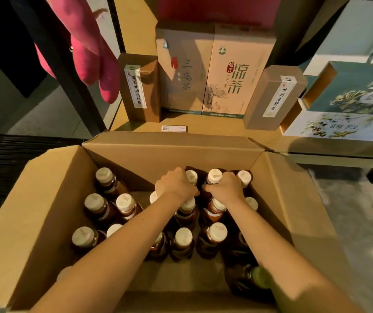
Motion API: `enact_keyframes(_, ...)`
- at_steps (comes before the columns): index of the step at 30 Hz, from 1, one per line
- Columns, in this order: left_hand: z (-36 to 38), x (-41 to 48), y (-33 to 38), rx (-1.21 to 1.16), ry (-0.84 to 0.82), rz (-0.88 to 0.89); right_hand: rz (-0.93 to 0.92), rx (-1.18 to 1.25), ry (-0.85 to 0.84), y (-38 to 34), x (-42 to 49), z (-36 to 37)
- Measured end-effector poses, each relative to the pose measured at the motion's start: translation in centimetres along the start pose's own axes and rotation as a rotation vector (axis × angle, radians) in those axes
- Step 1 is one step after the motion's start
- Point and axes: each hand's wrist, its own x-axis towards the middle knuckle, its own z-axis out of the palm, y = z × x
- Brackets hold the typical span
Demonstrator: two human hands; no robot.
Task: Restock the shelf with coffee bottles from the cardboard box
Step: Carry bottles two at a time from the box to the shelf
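Gripping bottle necks (191, 177), left hand (174, 185), right hand (227, 188)

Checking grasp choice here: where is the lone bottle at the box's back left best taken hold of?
That bottle stands upright, only its white cap and neck exposed. Come from above and close the fingers round the neck under the cap; open space around it leaves room.

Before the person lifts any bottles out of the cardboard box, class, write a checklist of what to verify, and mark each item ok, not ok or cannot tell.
1. Cardboard box flaps open: ok.
2. Left hand closed on a bottle in the back row: ok.
3. Right hand closed on a bottle neck: ok.
4. Grip firm enough to lift: cannot tell.
5. Free space on the shelf in front of the tea boxes: ok, a bare strip shows.
6. Caps sealed: cannot tell.
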Motion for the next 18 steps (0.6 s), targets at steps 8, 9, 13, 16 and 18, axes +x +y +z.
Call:
enact_keyframes(8,0.0,0.2,-0.6,-0.018,0.106,0.051,-0.105,0.039,0.070,0.1,-1.1,-0.3)
enact_keyframes(9,0.0,0.0,-0.8,-0.034,0.138,0.075,-0.122,0.029,0.093,0.1,-1.4,-0.3)
enact_keyframes(13,-0.2,-1.5,-1.6,-0.058,0.242,0.170,-0.186,0.008,0.210,-0.2,-2.3,-0.8)
enact_keyframes(16,-1.1,-2.7,-2.0,-0.122,0.348,0.242,-0.260,0.015,0.309,-0.8,-3.5,-1.6)
enact_keyframes(18,-1.8,-3.4,-2.1,-0.193,0.434,0.289,-0.323,0.043,0.380,-1.4,-4.4,-2.2)
